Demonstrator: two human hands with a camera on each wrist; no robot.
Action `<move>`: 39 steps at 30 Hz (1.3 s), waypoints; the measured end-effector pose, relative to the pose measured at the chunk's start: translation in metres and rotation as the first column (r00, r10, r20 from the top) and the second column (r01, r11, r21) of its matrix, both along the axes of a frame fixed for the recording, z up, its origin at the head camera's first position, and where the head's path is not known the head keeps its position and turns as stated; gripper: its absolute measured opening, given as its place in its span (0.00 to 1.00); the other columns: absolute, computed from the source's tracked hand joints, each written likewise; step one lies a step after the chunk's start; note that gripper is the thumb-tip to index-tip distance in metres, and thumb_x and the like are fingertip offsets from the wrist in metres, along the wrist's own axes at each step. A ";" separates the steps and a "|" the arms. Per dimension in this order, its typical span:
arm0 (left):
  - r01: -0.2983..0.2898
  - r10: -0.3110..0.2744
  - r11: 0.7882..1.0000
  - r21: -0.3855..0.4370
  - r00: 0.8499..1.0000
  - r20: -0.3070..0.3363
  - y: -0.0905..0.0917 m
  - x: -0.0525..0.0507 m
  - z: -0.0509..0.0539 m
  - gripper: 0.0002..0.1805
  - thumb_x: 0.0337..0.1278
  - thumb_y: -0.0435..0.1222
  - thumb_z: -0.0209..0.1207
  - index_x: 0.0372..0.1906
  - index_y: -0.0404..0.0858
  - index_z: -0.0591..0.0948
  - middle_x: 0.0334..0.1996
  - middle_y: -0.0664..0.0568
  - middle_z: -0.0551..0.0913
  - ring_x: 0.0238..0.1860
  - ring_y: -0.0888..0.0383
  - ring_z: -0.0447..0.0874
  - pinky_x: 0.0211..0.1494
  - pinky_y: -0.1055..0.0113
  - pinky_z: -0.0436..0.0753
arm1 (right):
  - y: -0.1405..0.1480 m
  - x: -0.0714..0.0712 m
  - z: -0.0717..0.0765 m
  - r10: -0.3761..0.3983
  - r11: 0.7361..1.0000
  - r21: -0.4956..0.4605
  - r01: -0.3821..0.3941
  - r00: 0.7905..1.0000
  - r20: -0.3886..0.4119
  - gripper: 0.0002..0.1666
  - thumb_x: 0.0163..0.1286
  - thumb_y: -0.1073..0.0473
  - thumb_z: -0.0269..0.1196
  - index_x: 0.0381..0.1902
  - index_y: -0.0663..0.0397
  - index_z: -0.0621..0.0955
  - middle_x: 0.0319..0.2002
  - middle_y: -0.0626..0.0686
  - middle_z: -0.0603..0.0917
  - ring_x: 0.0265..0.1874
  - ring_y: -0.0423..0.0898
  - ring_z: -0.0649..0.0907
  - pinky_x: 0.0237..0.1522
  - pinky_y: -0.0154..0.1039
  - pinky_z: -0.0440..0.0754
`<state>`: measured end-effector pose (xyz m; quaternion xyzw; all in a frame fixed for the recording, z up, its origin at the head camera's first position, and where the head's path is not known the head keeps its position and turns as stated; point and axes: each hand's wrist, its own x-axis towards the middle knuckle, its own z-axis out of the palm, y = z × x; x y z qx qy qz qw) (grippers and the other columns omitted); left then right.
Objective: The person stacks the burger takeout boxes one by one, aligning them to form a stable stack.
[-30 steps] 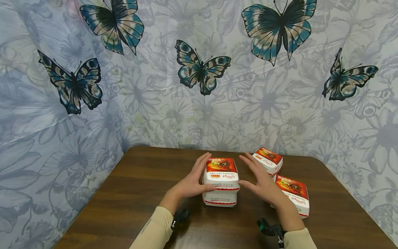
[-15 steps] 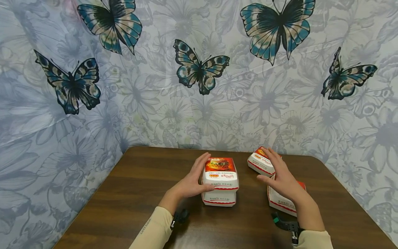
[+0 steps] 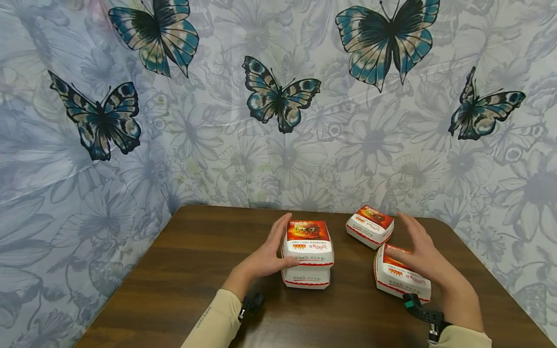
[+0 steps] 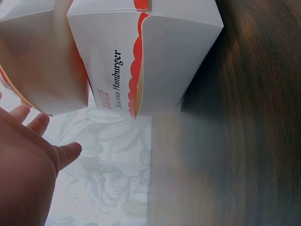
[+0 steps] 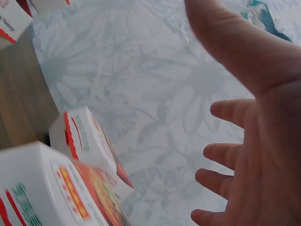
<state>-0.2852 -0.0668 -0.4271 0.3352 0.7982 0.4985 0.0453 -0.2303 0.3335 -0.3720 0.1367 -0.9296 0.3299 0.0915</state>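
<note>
Two white hamburger boxes with red picture lids stand stacked mid-table, the upper box [image 3: 308, 244] on the lower box [image 3: 306, 278]. Along the stack's left side lies my left hand [image 3: 267, 253], thumb near the front and fingers straight; whether it touches cannot be told. Above the front right hamburger box [image 3: 398, 278] my right hand [image 3: 428, 253] hovers with fingers spread, holding nothing. It hides part of that box's lid. The back right hamburger box [image 3: 370, 227] sits just behind, to the left of my right fingertips.
The brown wooden table [image 3: 196, 270] carries all the boxes. A curtain-like backdrop [image 3: 209, 159] with butterflies rises behind its back edge. Each wrist wears a black camera mount, such as the right mount [image 3: 424, 314].
My right hand has moved away from the stack, passing rightward over the back right box to above the front right box. My left hand has stayed by the stack.
</note>
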 end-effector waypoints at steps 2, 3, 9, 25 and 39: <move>-0.004 0.004 1.000 0.002 1.000 -0.001 0.000 0.000 0.000 0.61 0.53 0.61 0.66 0.79 0.65 0.34 0.80 0.58 0.32 0.81 0.47 0.38 0.76 0.36 0.55 | 0.006 0.001 -0.003 -0.012 1.000 0.011 0.012 1.000 0.021 0.62 0.64 0.49 0.70 0.81 0.52 0.43 0.78 0.73 0.41 0.72 0.81 0.44 0.57 0.83 0.50; -0.007 0.007 1.000 0.003 1.000 -0.001 0.000 0.001 0.000 0.61 0.53 0.61 0.66 0.79 0.64 0.34 0.80 0.56 0.32 0.81 0.46 0.38 0.76 0.35 0.55 | 0.010 0.001 -0.005 -0.019 1.000 0.016 0.018 0.999 0.036 0.62 0.63 0.49 0.70 0.81 0.52 0.43 0.77 0.73 0.40 0.72 0.82 0.43 0.56 0.83 0.50; -0.015 0.015 1.000 0.003 1.000 0.019 0.000 0.002 0.002 0.62 0.51 0.62 0.67 0.79 0.65 0.34 0.80 0.56 0.33 0.81 0.46 0.37 0.76 0.34 0.54 | 0.029 0.003 -0.015 -0.043 0.997 0.076 0.034 0.992 0.120 0.63 0.61 0.48 0.72 0.80 0.59 0.45 0.75 0.79 0.41 0.68 0.86 0.47 0.54 0.83 0.53; -0.005 0.005 1.000 0.011 1.000 0.011 -0.002 -0.001 -0.003 0.62 0.49 0.68 0.64 0.78 0.67 0.34 0.80 0.58 0.34 0.81 0.48 0.36 0.76 0.34 0.53 | 0.062 0.002 -0.040 -0.019 0.996 0.088 -0.011 0.946 0.322 0.56 0.65 0.48 0.67 0.76 0.71 0.50 0.69 0.82 0.51 0.64 0.81 0.55 0.53 0.80 0.63; -0.012 0.011 1.000 0.002 1.000 0.020 -0.002 -0.002 -0.005 0.61 0.48 0.69 0.63 0.77 0.69 0.34 0.81 0.57 0.34 0.81 0.47 0.36 0.76 0.34 0.53 | 0.068 0.001 -0.050 0.013 0.991 0.122 -0.055 0.948 0.318 0.59 0.59 0.51 0.71 0.74 0.76 0.51 0.67 0.84 0.51 0.62 0.83 0.56 0.51 0.80 0.64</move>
